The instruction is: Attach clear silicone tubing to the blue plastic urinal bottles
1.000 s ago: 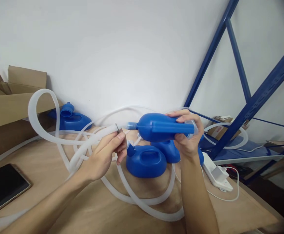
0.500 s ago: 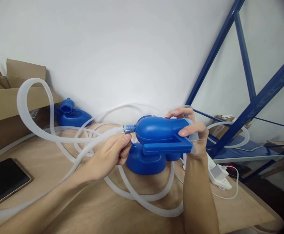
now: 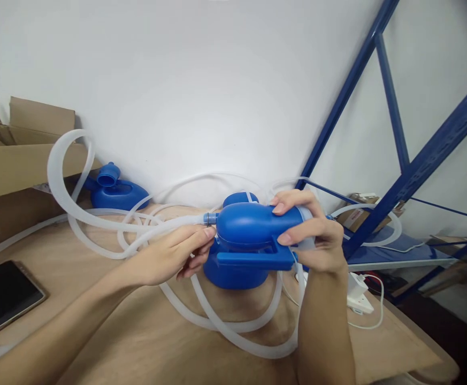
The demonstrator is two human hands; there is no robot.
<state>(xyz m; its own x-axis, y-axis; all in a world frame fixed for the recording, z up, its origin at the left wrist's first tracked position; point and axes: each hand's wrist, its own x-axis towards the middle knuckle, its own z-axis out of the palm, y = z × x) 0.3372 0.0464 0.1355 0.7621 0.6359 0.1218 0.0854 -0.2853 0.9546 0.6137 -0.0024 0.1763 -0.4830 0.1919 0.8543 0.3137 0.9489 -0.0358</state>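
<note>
Mid-frame, right hand fingers clamp a rounded blue plastic bottle, seemingly steadying it while left hand fingers pinch a dark ring clip.

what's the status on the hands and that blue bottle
Right hand gripping blue bottle; left hand at dark clip by spout; whitish tube leading to spout; second blue bottle, partly hidden, close below, possibly in the way.
</note>
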